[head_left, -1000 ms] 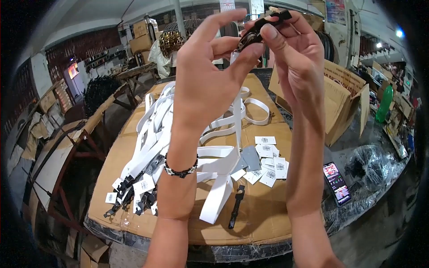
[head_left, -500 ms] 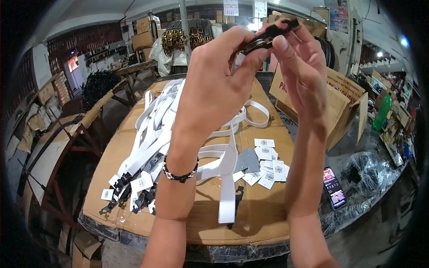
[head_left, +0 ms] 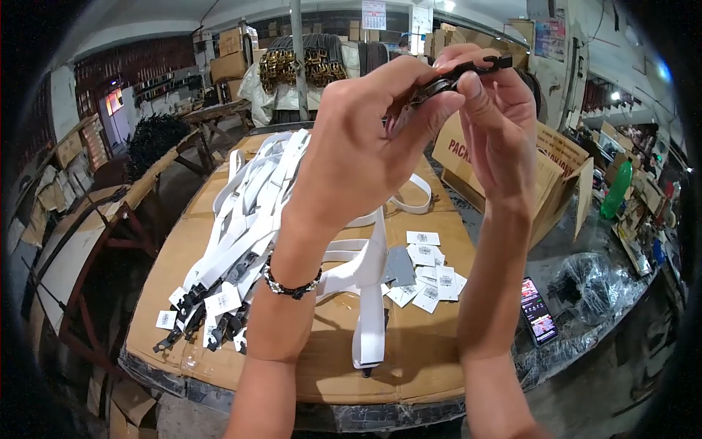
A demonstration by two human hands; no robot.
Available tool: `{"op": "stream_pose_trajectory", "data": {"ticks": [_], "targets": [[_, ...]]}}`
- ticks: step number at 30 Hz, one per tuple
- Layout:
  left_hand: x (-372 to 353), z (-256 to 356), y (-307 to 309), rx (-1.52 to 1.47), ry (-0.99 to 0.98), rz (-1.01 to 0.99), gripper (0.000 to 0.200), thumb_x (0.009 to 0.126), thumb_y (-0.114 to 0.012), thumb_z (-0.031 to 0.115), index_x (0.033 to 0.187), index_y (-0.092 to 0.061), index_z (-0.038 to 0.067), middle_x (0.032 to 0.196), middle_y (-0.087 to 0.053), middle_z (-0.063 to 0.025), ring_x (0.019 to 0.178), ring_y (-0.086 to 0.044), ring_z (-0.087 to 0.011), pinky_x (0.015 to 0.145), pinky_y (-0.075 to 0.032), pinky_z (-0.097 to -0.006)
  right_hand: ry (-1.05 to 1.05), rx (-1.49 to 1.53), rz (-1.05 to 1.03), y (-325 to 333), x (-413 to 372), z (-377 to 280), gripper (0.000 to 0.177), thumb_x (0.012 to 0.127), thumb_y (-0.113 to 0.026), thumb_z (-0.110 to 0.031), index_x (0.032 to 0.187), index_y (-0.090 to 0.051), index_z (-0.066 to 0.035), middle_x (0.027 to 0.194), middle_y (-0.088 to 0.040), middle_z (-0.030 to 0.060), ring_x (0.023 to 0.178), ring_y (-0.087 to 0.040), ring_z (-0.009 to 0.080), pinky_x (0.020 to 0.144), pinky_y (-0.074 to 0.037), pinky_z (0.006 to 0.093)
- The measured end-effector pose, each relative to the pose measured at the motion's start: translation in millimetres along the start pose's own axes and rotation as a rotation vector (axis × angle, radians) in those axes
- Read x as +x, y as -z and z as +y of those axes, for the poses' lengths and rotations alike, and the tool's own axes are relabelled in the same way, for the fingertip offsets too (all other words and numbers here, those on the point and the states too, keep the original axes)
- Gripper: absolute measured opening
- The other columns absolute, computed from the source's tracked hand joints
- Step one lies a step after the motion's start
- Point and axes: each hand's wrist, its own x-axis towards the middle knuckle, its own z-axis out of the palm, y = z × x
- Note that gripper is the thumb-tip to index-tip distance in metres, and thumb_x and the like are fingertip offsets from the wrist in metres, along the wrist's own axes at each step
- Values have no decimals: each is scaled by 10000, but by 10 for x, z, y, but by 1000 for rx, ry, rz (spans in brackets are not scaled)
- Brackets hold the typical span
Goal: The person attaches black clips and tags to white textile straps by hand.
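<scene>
Raised over the table, my left hand pinches the looped end of a white belt, where a dark shiny buckle-like part shows between thumb and fingers. My right hand grips a black plastic hanger hook against that same end, with thumb and fingers closed on it. My fingers partly cover where the two parts meet. Below, the belt droops in loops onto the cardboard. A heap of white belts with black hooks and tags lies at left. Loose white tags and grey cards lie at right.
A cardboard sheet covers the table. To the right stand an open carton, a lit phone, crumpled clear plastic and a green bottle. A metal pole rises behind the table.
Both hands have come slightly lower, and the black hook has tilted nearer to level. The hanging belt end has swung a little left. The view has shifted slightly.
</scene>
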Motion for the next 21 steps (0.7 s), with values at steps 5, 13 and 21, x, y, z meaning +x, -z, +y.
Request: {"op": "stream_pose_trajectory", "data": {"ticks": [5, 13, 21], "targets": [[-15, -54, -10, -85, -20, 36, 189, 975, -689, 73, 1106, -689, -63, 804, -704, -62, 678, -656, -97, 587, -513, -230, -6, -48, -22, -37, 16, -30, 172, 945, -733, -104, 1092, -670, -40, 1015, -708, 36, 924, -645, 119, 852, -510, 264], [-12, -9, 42, -213, 12, 46, 194, 977, -695, 156, 1007, -707, -35, 711, -684, -72, 589, -641, -99, 522, -499, -261, 19, -215, 75, -78, -75, -33, 191, 998, -659, -103, 1169, -655, -18, 1120, -681, 63, 1029, -626, 112, 911, -481, 242], [22, -139, -52, 31, -235, 237, 201, 843, -748, 85, 751, -634, -53, 634, -598, -199, 595, -606, -397, 557, -455, -433, 19, -474, 34, 125, -65, -77, 301, 1010, -643, -133, 1297, -632, -44, 1238, -676, 77, 1164, -626, 139, 1057, -460, 282]]}}
